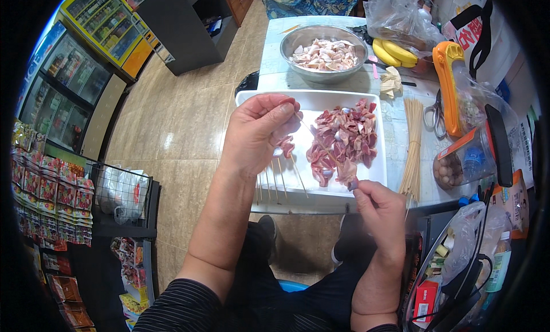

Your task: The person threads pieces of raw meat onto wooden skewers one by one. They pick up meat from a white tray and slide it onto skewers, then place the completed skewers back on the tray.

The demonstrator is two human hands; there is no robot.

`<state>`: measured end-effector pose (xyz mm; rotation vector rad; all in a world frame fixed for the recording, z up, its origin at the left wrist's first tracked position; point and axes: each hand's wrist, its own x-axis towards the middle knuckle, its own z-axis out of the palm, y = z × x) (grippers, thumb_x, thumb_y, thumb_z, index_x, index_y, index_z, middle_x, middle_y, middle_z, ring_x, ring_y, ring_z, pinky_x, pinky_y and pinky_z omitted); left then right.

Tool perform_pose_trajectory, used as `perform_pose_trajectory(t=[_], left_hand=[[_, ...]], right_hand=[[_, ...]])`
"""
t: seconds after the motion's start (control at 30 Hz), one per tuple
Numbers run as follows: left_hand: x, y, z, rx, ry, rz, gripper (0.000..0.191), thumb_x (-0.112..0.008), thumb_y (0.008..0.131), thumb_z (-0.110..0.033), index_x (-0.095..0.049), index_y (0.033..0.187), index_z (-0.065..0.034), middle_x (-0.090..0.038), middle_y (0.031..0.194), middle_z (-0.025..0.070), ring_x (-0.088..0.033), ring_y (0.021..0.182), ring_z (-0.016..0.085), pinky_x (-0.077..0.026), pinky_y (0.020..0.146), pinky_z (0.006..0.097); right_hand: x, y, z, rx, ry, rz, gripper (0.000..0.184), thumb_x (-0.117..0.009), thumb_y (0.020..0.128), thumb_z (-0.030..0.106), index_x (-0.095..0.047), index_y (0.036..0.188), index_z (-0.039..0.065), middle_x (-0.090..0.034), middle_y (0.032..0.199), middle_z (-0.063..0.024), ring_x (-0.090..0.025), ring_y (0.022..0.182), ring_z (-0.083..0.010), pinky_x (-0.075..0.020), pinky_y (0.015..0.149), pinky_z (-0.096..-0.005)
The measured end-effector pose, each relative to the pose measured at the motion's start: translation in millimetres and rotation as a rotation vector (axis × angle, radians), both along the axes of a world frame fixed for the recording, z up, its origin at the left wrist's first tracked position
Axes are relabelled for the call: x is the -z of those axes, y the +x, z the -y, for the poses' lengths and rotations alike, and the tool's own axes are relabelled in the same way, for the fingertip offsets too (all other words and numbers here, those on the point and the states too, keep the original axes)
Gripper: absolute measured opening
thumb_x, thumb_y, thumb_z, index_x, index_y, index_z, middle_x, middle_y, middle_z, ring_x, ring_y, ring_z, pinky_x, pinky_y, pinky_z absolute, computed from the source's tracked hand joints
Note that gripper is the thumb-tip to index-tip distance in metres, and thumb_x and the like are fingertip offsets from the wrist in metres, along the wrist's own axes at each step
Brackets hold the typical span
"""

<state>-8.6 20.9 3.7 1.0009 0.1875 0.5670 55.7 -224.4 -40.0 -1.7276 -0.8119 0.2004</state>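
Note:
My left hand [262,125] pinches the upper end of a thin wooden skewer [316,136] above a white plastic tray [300,191]. The skewer slants down to the right. Near its lower end my right hand [378,203] grips a piece of raw meat [347,175]. A heap of raw dark-red meat pieces [350,130], perhaps gizzards, fills the tray's right part. At the tray's left, skewers bearing meat [287,147] lie with bare sticks [281,177] over the near rim; my left hand hides part of them.
A steel bowl [283,59] of pale raw meat stands behind the tray. To the right lie a bundle of skewers [413,147], scissors [437,119], an orange-handled device [449,82] and a clear plastic jar [464,160]. Bananas [393,52] and plastic bags [399,16] occupy the back right.

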Motion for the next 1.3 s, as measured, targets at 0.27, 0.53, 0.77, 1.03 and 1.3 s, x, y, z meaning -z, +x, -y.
perform_pose_trajectory(t=[0.27,0.53,0.77,1.03,1.3], left_hand=[[-8,-8,-6,0.03,-0.087,-0.027,0.01,-0.066,0.087,-0.007,-0.063,0.094,0.0006,-0.068,0.088,0.0137,-0.067,0.075,0.016,-0.057,0.064,0.0267],[-4,-2,2,-0.104,0.02,-0.09,0.013,-0.067,0.087,-0.01,-0.064,0.092,0.0016,-0.068,0.084,0.0129,-0.064,0.069,0.014,-0.052,0.056,0.0236],[-5,-2,1,-0.075,-0.004,-0.092,0.01,-0.063,0.09,-0.009,-0.064,0.091,0.0011,-0.068,0.082,0.0139,-0.067,0.067,0.015,-0.056,0.057,0.0251],[2,3,21,0.03,0.105,-0.193,0.016,-0.069,0.087,-0.014,-0.067,0.088,0.0024,-0.068,0.08,0.0096,-0.063,0.067,0.012,-0.05,0.059,0.0228],[18,15,64,0.206,0.092,-0.302,0.019,-0.072,0.084,-0.011,-0.067,0.094,0.004,-0.069,0.087,0.0105,-0.066,0.076,0.014,-0.055,0.07,0.0259]], right_hand=[[-4,-2,-3,0.019,0.0,-0.069,0.009,-0.066,0.085,0.003,-0.068,0.093,-0.002,-0.062,0.067,-0.0024,-0.055,0.058,-0.0065,-0.0431,0.055,-0.0213],[-1,-5,-6,0.062,0.043,0.031,0.011,-0.066,0.086,0.003,-0.069,0.094,-0.002,-0.063,0.068,-0.0014,-0.055,0.059,-0.005,-0.0435,0.056,-0.0207],[-1,-7,-9,0.083,0.035,0.12,0.01,-0.066,0.085,0.002,-0.069,0.094,-0.002,-0.064,0.069,-0.0042,-0.055,0.06,-0.0058,-0.0431,0.055,-0.0208],[-2,-12,-15,0.107,0.034,0.136,0.01,-0.068,0.08,0.001,-0.067,0.09,0.0,-0.066,0.074,-0.0128,-0.065,0.063,-0.0208,-0.0486,0.058,-0.0279],[5,-10,-17,0.192,0.089,-0.011,0.01,-0.067,0.082,0.001,-0.066,0.092,-0.002,-0.066,0.075,-0.0128,-0.064,0.064,-0.0178,-0.0478,0.059,-0.0262]])
